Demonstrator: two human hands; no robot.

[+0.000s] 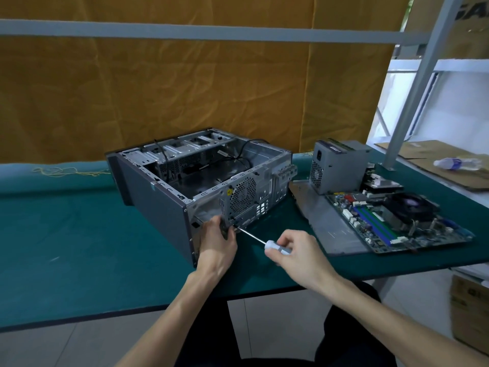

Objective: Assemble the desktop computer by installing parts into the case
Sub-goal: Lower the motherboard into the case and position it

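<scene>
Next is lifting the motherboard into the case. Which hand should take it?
Right, probably. The motherboard lies to the right of the case, on the right hand's side, though that hand must first drop the screwdriver. The left hand holds a small part at the case's rear.

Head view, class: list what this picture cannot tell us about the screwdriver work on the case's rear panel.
- Screwdriver tip and any screw: hidden behind the left hand, head view.
- The dark part in the left hand's grip: mostly covered by fingers.
- Yellow warning label on the case: too small to read.
- Motherboard markings: too small and blurred.
</scene>
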